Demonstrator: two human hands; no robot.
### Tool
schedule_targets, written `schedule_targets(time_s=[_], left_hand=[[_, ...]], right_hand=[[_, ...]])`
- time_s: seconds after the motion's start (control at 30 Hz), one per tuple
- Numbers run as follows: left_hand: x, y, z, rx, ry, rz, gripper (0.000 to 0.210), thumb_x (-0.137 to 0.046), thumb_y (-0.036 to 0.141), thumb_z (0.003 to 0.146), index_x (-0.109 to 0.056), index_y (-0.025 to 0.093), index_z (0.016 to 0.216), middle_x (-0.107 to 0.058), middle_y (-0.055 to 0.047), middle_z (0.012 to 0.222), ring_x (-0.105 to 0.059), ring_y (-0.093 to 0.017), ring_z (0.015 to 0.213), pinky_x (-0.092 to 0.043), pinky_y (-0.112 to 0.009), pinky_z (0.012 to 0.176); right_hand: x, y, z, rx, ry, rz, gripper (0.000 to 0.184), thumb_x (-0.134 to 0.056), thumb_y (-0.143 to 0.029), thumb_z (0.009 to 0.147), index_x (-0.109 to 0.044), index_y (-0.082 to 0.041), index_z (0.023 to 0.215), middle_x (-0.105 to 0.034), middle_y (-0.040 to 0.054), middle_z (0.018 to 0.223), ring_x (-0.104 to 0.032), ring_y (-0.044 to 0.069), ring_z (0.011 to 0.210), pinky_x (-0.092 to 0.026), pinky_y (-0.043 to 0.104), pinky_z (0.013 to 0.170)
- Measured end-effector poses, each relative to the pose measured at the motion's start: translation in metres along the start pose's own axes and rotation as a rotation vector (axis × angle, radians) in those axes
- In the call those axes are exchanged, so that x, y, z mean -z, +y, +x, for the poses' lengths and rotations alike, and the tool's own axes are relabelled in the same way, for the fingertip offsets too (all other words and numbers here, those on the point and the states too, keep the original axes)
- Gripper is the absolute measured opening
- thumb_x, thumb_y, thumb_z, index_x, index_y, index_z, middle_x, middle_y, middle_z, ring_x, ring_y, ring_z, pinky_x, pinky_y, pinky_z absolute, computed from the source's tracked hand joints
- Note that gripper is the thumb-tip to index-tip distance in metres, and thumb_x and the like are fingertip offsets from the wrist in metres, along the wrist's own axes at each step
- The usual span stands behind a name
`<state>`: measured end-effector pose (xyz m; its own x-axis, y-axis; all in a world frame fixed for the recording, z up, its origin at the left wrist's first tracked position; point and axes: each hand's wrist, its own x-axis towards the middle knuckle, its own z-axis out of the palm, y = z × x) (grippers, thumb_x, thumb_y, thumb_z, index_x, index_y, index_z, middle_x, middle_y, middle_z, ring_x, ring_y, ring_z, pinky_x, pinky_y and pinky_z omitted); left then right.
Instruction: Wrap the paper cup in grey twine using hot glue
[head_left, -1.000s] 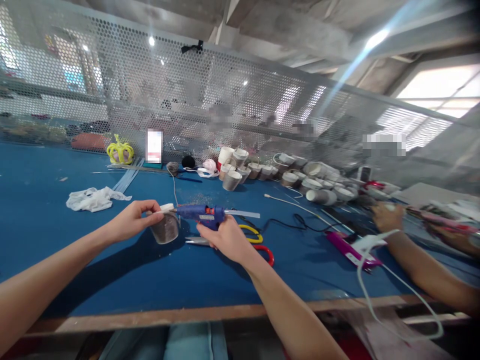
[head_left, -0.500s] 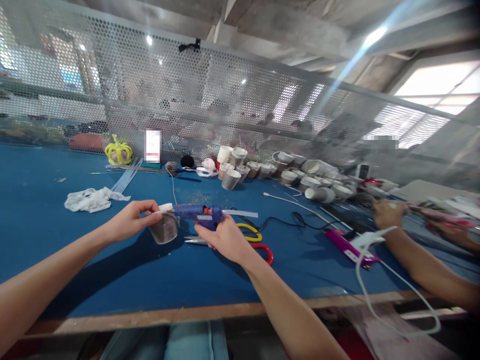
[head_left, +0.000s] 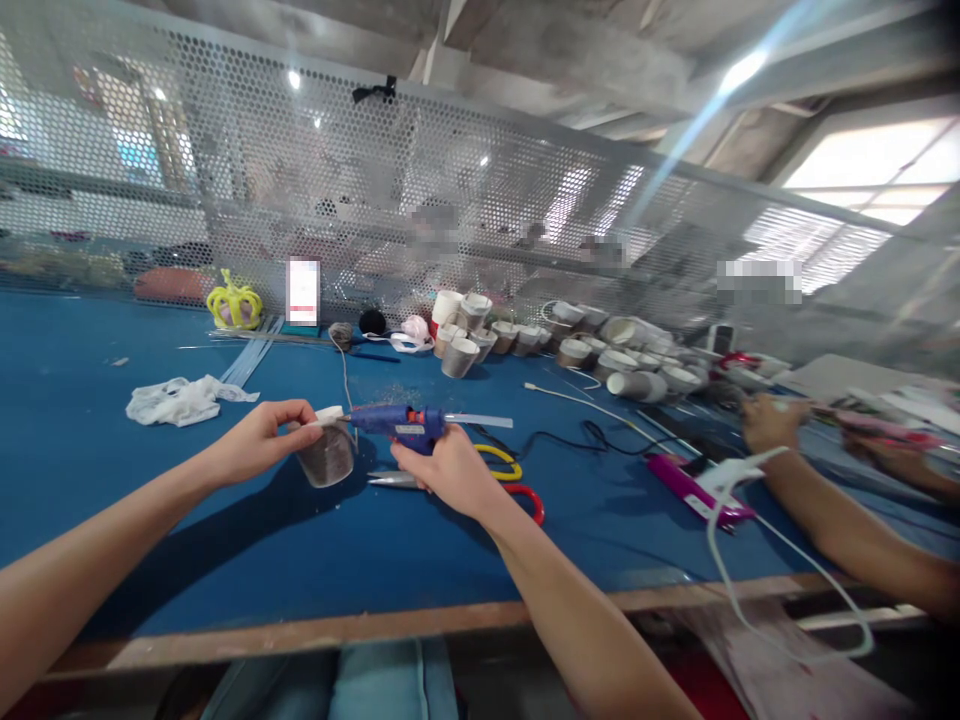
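My left hand [head_left: 281, 440] pinches the white rim of a small grey-brown cup [head_left: 327, 462], which is tilted above the blue table [head_left: 150, 520]. A blue hot glue gun [head_left: 409, 425] is gripped in my right hand [head_left: 450, 468], its nozzle pointing left at the cup's rim. Out of its back sticks a clear glue stick [head_left: 484, 421]. Grey yarn runs from a small ball [head_left: 340, 336] toward the cup. Beneath my right hand lie scissors [head_left: 525, 497] with red and yellow handles, partly covered by the hand.
Many similar cups [head_left: 574, 352] stand and lie along the perforated metal screen [head_left: 450, 220]. A phone [head_left: 304, 293], a yellow yarn piece [head_left: 234, 305] and white plastic [head_left: 172, 400] are at the left. At the right are a purple device [head_left: 694, 490], cables and another person's arm [head_left: 832, 510].
The view has shifted very slightly. Both hands, the cup and the glue gun keep nearly the same places, with the nozzle still at the rim.
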<state>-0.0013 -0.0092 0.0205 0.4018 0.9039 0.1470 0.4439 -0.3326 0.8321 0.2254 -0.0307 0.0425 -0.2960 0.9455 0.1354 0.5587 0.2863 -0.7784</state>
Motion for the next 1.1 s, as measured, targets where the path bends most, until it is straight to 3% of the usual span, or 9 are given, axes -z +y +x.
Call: schedule_targets(time_s=[0.2, 0.37, 0.53, 0.93, 1.1], left_hand=[[0.0001, -0.0011, 0.0002, -0.013, 0.005, 0.010, 0.027, -0.046, 0.040, 0.076, -0.053, 0.014, 0.070, -0.057, -0.002, 0.067, -0.051, -0.014, 0.065, -0.040, -0.024, 0.063], [0.0004, -0.0009, -0.0004, -0.017, -0.005, -0.002, 0.027, -0.045, 0.040, 0.076, -0.053, 0.015, 0.070, -0.058, -0.001, 0.067, -0.051, -0.013, 0.065, -0.041, -0.025, 0.063], [0.0009, -0.0002, -0.0014, -0.025, 0.000, 0.006, 0.026, -0.046, 0.040, 0.076, -0.053, 0.015, 0.070, -0.058, -0.002, 0.068, -0.052, -0.013, 0.065, -0.041, -0.025, 0.063], [0.0030, 0.0010, -0.0009, -0.030, -0.024, 0.012, 0.027, -0.046, 0.040, 0.077, -0.053, 0.015, 0.071, -0.059, -0.002, 0.069, -0.053, -0.014, 0.067, -0.042, -0.025, 0.064], [0.0037, 0.0012, -0.0010, -0.057, -0.045, 0.003, 0.025, -0.045, 0.039, 0.078, -0.052, 0.016, 0.071, -0.062, -0.005, 0.081, -0.055, -0.016, 0.077, -0.042, -0.026, 0.071]], right_hand=[[0.0001, -0.0016, -0.0007, 0.007, -0.051, 0.033, 0.021, -0.050, -0.027, 0.071, -0.046, -0.016, 0.052, -0.045, -0.0029, 0.040, -0.044, 0.008, 0.038, -0.037, 0.020, 0.042], [0.0001, -0.0003, -0.0002, 0.004, -0.001, 0.016, 0.020, -0.051, -0.026, 0.069, -0.046, -0.016, 0.053, -0.045, -0.0035, 0.039, -0.043, 0.008, 0.038, -0.036, 0.019, 0.042], [0.0001, -0.0021, -0.0014, 0.003, -0.047, 0.037, 0.021, -0.050, -0.027, 0.071, -0.046, -0.016, 0.053, -0.045, -0.0033, 0.039, -0.043, 0.008, 0.038, -0.036, 0.019, 0.041], [0.0017, 0.0031, 0.0020, -0.018, -0.007, 0.016, 0.018, -0.050, -0.025, 0.069, -0.047, -0.016, 0.054, -0.046, -0.0033, 0.039, -0.043, 0.008, 0.038, -0.036, 0.020, 0.042], [0.0014, 0.0028, 0.0021, -0.013, 0.003, 0.010, 0.019, -0.050, -0.024, 0.069, -0.045, -0.016, 0.053, -0.045, -0.0037, 0.038, -0.042, 0.008, 0.038, -0.036, 0.020, 0.043]])
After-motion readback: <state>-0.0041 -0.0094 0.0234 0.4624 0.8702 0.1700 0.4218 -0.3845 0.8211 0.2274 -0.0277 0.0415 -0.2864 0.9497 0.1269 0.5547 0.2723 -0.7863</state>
